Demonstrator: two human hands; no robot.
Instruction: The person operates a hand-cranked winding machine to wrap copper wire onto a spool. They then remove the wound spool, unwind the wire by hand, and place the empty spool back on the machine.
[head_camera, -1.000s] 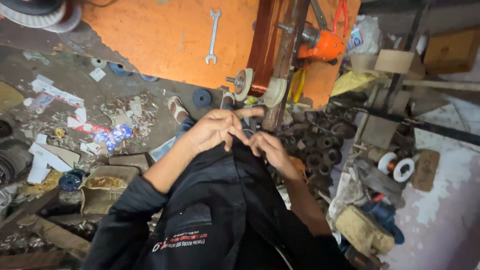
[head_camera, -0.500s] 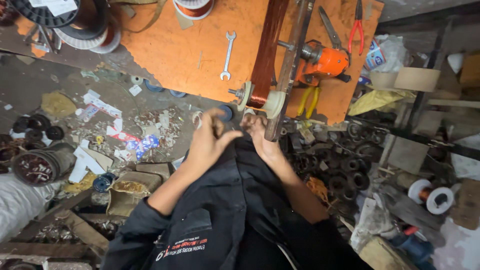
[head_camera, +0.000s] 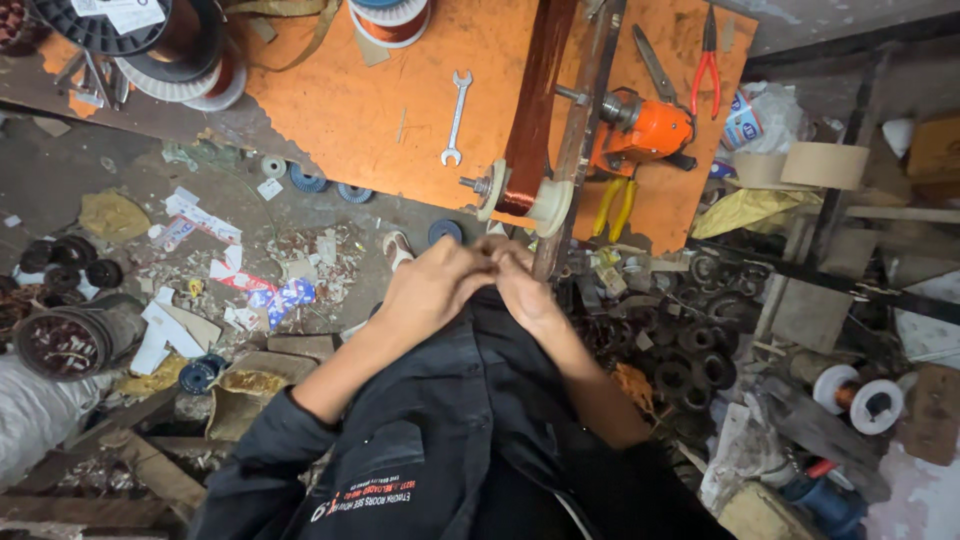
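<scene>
Two hands meet in the middle of the view, just below a small spool. The left hand (head_camera: 432, 290) is curled, with its fingers bent in toward the right hand (head_camera: 525, 290). The right hand is curled too, and the fingertips of both hands touch each other. Something tiny may be pinched between them, but it is too small to see — so I cannot tell what they hold, or whether they hold anything at all.

Just above the fingers sits the spool (head_camera: 520, 195), cream at both ends and wound with copper wire. It hangs on a thin metal rod (head_camera: 578, 140) that runs up and down the view, and the fingertips are very near its lower edge. A wide band of copper wire (head_camera: 535, 90) runs up from the spool, across the orange board (head_camera: 380, 110).

On that board lies a silver wrench (head_camera: 455, 118), well away from the hands. An orange power tool (head_camera: 645, 130) rests to the right of the rod, with red-handled pliers (head_camera: 706, 60) near it and yellow-handled pliers (head_camera: 615, 205) below.

Big reels of wire (head_camera: 190, 60) sit at the top left. Lots of paper scraps (head_camera: 250, 280) lie on the floor to the left — and dark metal rings (head_camera: 690, 350) are piled to the right of the arms.
</scene>
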